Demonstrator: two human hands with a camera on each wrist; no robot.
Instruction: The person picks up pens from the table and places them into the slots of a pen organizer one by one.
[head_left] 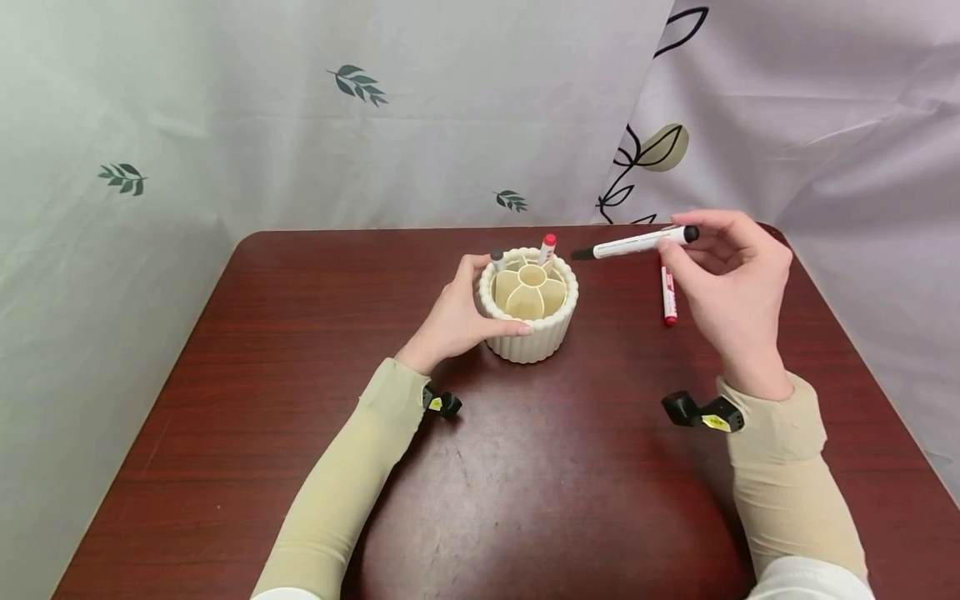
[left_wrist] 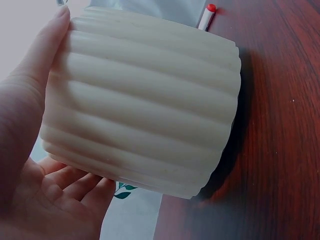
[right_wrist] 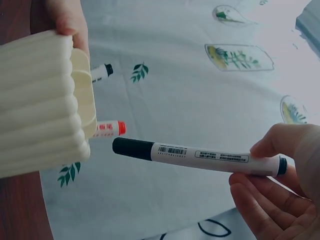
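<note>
A cream ribbed pen holder point(head_left: 527, 337) with petal-shaped compartments stands on the table. My left hand point(head_left: 457, 319) grips it from the left, thumb along the near side and fingers behind; the left wrist view shows the holder's ribbed wall point(left_wrist: 145, 100) close up. Inside it stand a black-ended marker point(head_left: 498, 261) at the back left and a red-ended marker point(head_left: 547, 248) at the back right. My right hand point(head_left: 738, 287) pinches a white marker point(right_wrist: 200, 156) with black ends near one end. This marker lies almost level, its black cap pointing at the holder's rim, apart from it.
Another red-ended marker point(head_left: 669, 293) lies on the dark red wooden table point(head_left: 562, 483), left of my right hand. Behind the table's far edge hangs a pale curtain point(head_left: 450, 125) with leaf prints. A small black camera sits on each wrist.
</note>
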